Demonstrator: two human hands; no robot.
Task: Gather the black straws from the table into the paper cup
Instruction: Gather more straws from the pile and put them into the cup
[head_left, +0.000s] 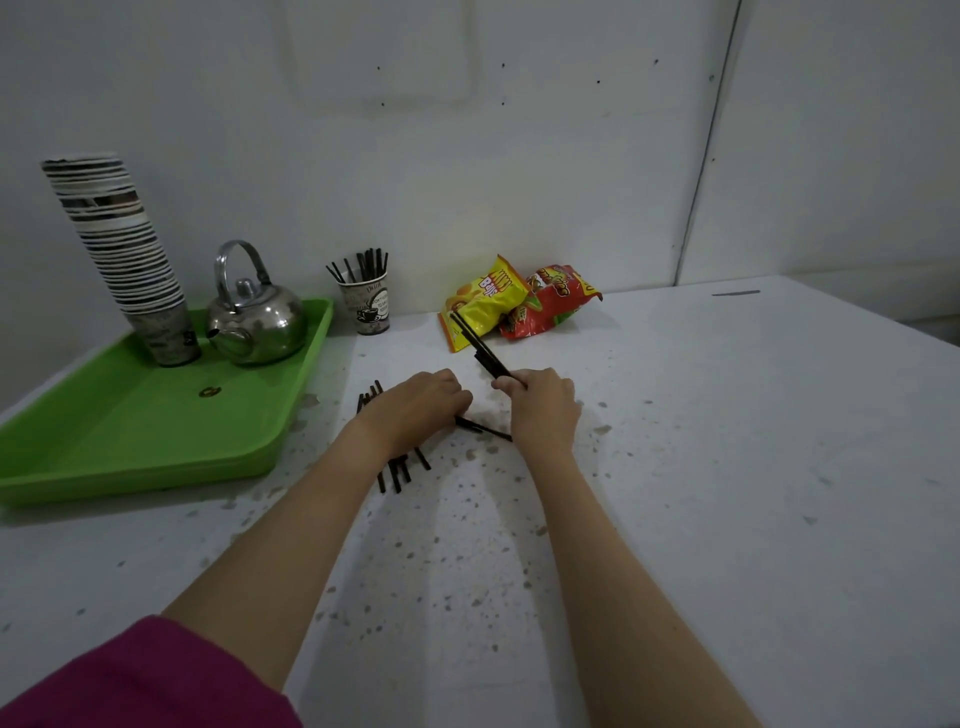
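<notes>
Several black straws (397, 470) lie in a loose pile on the white speckled table (727, 467), mostly hidden under my left hand (423, 402), whose curled fingers pinch straws (480, 428) that stick out to the right. My right hand (543, 402) grips a small bundle of black straws (475, 343) that points up and to the left, lifted off the table. The paper cup (370, 306) stands near the wall beyond the hands, with several black straws upright in it.
A green tray (130, 441) on the left carries a tall stack of paper cups (124, 254) and a steel kettle (254, 317). Yellow (483, 301) and red snack bags (556, 301) lie by the wall, just behind my right hand.
</notes>
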